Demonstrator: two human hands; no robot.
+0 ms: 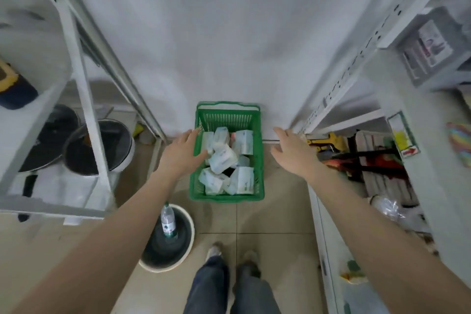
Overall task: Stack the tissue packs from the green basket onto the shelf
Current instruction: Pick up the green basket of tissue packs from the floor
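Note:
A green plastic basket (258, 160) stands on the tiled floor against a white wall, straight ahead of my feet. Several white and pale-green tissue packs (224, 160) lie jumbled inside it. My left hand (182, 153) hovers over the basket's left rim, fingers spread, holding nothing. My right hand (295, 153) is stretched out just right of the basket, open and empty, above the floor near the shelf post. White metal shelves (356, 120) rise on the right.
A white bucket (150, 260) with a water bottle (168, 222) in it stands on the floor at my left foot. Pots with glass lids (99, 148) sit on the left rack. The right shelf's bottom level holds tools and bags (369, 158).

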